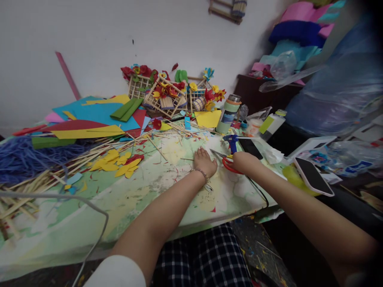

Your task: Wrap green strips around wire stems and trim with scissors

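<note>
My left hand (205,162) lies palm down on the table, its fingers stretched out and slightly apart, with a bracelet (200,171) around the wrist. A small pale item (209,187) rests by that wrist. To its right, my right hand (243,162) is closed on the red handles of a pair of scissors (231,165). The blades point left toward my left hand, and some fingers are hidden. Just behind the scissors is a blue glue gun (231,143). Yellow paper petals (112,161) are piled to the left.
Thin wooden sticks (89,155), coloured sheets (89,109) and purple strands (36,159) cover the left side. Stick frames with paper flowers (167,95) stand against the wall. A bottle (229,113), a dark phone (250,148) and another phone (313,175) are on the right. A grey cable (89,203) crosses the left front.
</note>
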The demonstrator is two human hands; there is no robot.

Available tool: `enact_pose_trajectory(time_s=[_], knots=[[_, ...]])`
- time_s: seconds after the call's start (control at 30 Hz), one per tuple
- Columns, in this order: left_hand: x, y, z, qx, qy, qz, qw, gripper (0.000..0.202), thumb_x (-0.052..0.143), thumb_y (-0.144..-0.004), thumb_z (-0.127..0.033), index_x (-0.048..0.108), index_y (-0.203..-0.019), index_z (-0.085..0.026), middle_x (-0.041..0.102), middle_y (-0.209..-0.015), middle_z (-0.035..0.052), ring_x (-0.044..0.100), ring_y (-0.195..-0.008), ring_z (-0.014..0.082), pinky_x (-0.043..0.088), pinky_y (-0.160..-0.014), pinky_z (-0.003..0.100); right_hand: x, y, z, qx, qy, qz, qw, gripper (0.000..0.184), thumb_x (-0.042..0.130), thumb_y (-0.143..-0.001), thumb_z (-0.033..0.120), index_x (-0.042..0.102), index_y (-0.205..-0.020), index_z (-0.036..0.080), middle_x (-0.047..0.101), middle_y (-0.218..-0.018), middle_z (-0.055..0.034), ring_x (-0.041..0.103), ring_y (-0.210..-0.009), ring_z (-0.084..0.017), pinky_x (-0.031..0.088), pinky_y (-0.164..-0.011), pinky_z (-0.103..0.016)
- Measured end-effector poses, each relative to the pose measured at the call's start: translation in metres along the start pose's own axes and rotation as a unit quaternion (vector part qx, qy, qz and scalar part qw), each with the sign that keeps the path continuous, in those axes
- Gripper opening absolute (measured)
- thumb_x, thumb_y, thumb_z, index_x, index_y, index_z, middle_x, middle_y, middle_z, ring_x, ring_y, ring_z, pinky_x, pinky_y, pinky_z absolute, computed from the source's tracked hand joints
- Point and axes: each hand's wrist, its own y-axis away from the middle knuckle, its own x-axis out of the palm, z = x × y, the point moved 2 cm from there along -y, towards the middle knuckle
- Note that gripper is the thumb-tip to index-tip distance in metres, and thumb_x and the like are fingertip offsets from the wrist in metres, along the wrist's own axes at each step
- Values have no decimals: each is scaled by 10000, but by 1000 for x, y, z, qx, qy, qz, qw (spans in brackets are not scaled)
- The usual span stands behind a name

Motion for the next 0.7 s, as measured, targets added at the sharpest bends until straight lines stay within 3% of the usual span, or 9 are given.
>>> enact_pose_trajectory(time_s=[0.17, 0.37, 0.57, 0.7], knots=[[-2, 1, 0, -1, 4, 3, 1000, 701, 234, -895, -436, 263, -1422, 25, 191, -1512, 204, 180, -1401, 294, 135, -1131, 412, 1, -1, -4, -4, -47, 48, 998, 627, 427, -808, 615, 694, -895, 55, 693, -865, -232, 676, -796, -282, 471, -619, -296], [-3, 1, -1, -2, 6, 5, 1000, 698, 246, -896, -422, 267, -1414, 44, 193, -1507, 221, 179, -1398, 308, 133, -1129, 422, 1, -3, -14, 2, -166, 109, 980, 540, 518, -766, 619, 695, -804, 110, 696, -688, -137, 618, -560, -175, 416, -511, -242], [-4, 1, -2, -1, 1, 6, 1000, 696, 248, -897, -420, 265, -1414, 45, 193, -1506, 224, 186, -1396, 309, 137, -1128, 420, 6, 1, -20, -11, -334, 171, 927, 551, 548, -710, 667, 564, -547, 141, 506, -431, -13, 386, -350, -77, 326, -394, -223], [-3, 0, -2, 0, -6, 6, 1000, 695, 248, -897, -420, 269, -1413, 45, 205, -1503, 225, 199, -1393, 305, 147, -1125, 418, 9, 6, -16, 15, -414, 197, 889, 511, 568, -712, 641, 577, -640, 135, 495, -438, 4, 389, -360, -79, 297, -369, -208]])
